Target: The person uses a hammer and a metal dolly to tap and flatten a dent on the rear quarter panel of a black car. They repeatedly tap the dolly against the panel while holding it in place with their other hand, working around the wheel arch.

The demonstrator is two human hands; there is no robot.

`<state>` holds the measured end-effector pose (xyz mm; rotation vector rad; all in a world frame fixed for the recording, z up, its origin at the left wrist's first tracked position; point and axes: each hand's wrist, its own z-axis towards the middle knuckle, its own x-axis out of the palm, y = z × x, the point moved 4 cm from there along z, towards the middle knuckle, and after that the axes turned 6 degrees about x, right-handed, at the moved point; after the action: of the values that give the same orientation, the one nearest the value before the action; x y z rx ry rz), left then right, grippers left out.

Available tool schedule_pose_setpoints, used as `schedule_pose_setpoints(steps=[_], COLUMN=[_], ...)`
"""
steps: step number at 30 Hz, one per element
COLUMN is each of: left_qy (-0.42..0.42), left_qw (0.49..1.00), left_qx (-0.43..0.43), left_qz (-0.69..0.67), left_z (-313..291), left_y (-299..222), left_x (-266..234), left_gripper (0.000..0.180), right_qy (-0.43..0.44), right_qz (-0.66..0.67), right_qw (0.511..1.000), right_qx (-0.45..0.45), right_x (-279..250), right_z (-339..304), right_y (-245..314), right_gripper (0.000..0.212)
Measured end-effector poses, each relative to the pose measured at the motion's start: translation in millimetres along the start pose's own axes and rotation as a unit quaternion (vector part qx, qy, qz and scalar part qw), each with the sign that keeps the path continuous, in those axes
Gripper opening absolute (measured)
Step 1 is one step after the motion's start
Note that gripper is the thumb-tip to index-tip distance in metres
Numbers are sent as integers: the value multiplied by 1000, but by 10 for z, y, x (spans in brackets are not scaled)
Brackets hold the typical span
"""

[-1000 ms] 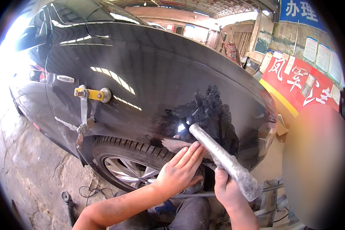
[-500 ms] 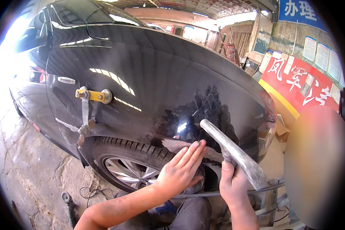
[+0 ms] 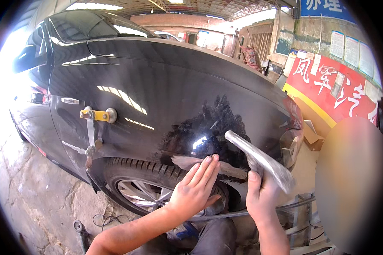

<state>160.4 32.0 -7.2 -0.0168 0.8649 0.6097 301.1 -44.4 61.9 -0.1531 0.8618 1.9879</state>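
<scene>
A dark car's front fender (image 3: pixel 157 85) fills the middle, with a bare, sanded-looking strip (image 3: pixel 230 170) along the wheel arch. My left hand (image 3: pixel 195 182) is open, its fingers stretched out together and their tips against the fender at that strip. My right hand (image 3: pixel 261 193) is closed round the grip of a long, grey, scuffed bar-shaped tool (image 3: pixel 259 157). This tool slants from upper left to lower right, its far end close to the panel; whether it touches I cannot tell. Its lower end is blurred by motion.
Left of the wheel (image 3: pixel 144 191), a yellow-armed metal clamp fixture (image 3: pixel 98 115) is attached to the fender. A round-headed tool (image 3: pixel 79 231) and a black cable (image 3: pixel 108 220) lie on the concrete floor. At right are a cardboard box (image 3: pixel 312 138) and a red sign (image 3: pixel 327 87).
The view has shifted slightly. The bar-shaped tool's lower end has swung upward in my right hand. My left hand stays flat by the wheel arch, having slid a little at most.
</scene>
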Motion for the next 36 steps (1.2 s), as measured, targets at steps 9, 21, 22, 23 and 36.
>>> schedule_pose_setpoints(steps=[9,21,22,23,36], left_qy=[5,-82,-81,-75,0], left_qw=[1000,995,995,996,999], left_qx=[-1,-61,-64,-56,19], left_qz=[12,1,-7,-10,30], left_z=[28,527,551,529,158], left_y=[-24,90,70,23,-274], left_x=[13,-110,-65,-24,362], left_gripper=[86,98,98,99,86], right_qy=[-73,-92,-73,-56,-18], right_qz=[-15,44,15,-13,-15], right_qw=[997,994,997,998,999], right_qx=[-17,38,30,19,-31], right_x=[-51,-131,-141,-159,20], right_z=[-45,-190,-204,-214,-173], right_y=[-77,-383,-363,-340,-240], right_gripper=[21,26,26,26,22])
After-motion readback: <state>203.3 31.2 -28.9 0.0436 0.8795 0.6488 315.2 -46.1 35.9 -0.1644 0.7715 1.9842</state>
